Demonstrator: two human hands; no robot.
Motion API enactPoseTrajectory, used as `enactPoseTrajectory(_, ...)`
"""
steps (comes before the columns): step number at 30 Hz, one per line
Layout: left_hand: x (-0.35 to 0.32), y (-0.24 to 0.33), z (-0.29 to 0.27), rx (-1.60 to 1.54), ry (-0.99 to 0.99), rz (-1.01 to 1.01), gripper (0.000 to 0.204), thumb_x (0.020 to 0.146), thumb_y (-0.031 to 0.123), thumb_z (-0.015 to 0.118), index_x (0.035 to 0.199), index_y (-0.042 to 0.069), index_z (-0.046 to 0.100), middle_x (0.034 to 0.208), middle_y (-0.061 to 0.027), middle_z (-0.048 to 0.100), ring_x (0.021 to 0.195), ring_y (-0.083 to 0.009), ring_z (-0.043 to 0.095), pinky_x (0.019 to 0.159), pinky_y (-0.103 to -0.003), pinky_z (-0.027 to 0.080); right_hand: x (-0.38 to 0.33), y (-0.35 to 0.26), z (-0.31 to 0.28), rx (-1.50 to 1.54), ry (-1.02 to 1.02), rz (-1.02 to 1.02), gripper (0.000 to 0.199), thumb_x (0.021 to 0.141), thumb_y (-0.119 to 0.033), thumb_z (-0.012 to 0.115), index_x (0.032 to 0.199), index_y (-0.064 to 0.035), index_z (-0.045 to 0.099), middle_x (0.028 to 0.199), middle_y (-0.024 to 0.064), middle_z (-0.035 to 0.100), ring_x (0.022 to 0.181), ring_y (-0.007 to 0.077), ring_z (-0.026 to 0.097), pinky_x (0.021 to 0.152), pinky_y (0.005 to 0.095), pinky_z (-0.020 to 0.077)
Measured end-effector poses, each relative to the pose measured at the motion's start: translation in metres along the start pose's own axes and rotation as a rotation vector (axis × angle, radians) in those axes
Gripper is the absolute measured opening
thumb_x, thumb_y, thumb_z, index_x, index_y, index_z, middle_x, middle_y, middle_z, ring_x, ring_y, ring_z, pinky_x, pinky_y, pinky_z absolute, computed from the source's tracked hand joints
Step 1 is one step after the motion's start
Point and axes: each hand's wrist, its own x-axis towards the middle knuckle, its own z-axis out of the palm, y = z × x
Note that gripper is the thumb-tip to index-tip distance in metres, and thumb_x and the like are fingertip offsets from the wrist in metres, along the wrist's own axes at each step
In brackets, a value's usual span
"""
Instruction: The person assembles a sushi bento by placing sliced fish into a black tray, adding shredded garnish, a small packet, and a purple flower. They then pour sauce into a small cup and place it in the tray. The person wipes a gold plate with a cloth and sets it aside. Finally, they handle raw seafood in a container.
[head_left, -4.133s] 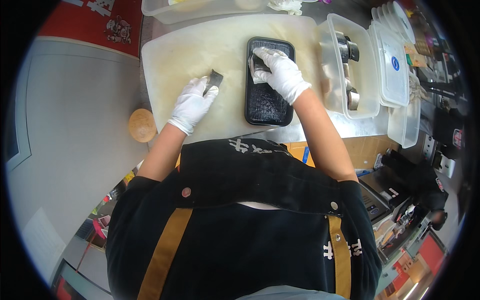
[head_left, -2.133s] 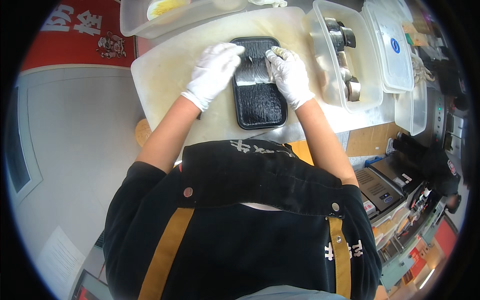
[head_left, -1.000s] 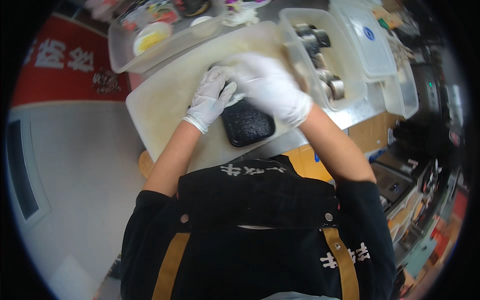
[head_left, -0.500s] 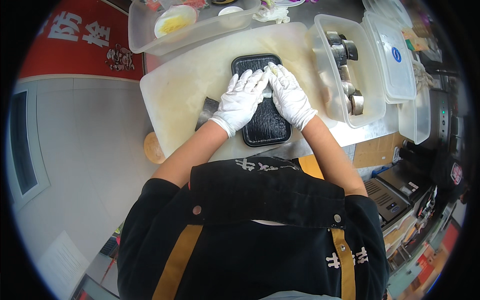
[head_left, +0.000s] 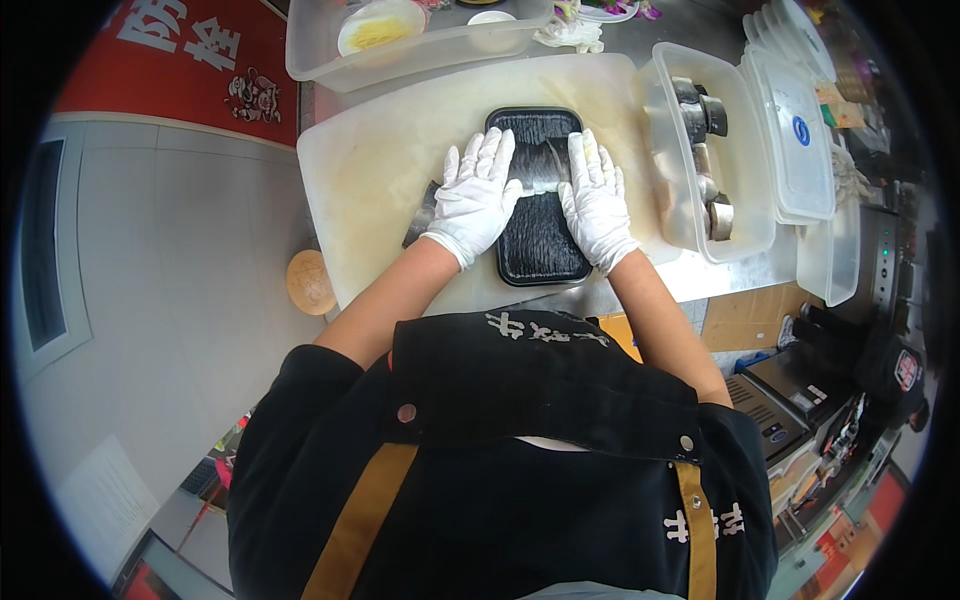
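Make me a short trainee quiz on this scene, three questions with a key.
1. Multiple choice: What colour is the tray between the left hand and the right hand?
A) red
B) black
C) white

2. True or false: The clear bin holding curved pieces stands to the tray's right.

3. Short answer: What lies on the cutting board left of the tray, partly hidden by the left hand?

Key: 1. B. 2. True. 3. A dark flat piece.

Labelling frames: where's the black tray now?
Head view: the black tray sits on the right half of the cutting board, between left hand and right hand.
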Motion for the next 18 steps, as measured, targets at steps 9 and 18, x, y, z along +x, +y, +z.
enactPoseTrajectory(9, -0.023, -0.084, -0.089, -0.519, 0.112, -0.284, 0.047, 0.097, 0.036, 0.054, 0.135, 0.006, 0.056, 0.138, -0.0203, 0.052, 0.127, -0.0389, 0.048, 0.107, -0.041, 0.039, 0.006, -0.018, -0.010, -0.051, -0.058, -0.112, 0.078, 0.092, -0.032, 0.061, 0.156, -0.0092, 0.023, 0.161, 0.0162, 0.023, 0.146, 0.0363, 0.027, 0.119, 0.0499, 0.0217)
enactPoseTrajectory(18, -0.050, -0.064, -0.068, -0.651, -0.288, -0.463, 0.016, 0.096, 0.020, 0.059, 0.108, 0.010, 0.063, 0.118, -0.0112, 0.060, 0.120, -0.0201, 0.052, 0.100, -0.033, 0.042, -0.038, -0.037, -0.037, 0.913, 0.205, -0.072, 0.053, 0.096, -0.008, 0.052, 0.146, 0.0006, 0.040, 0.147, 0.0194, 0.045, 0.139, 0.0302, 0.042, 0.116, 0.0392, 0.0301)
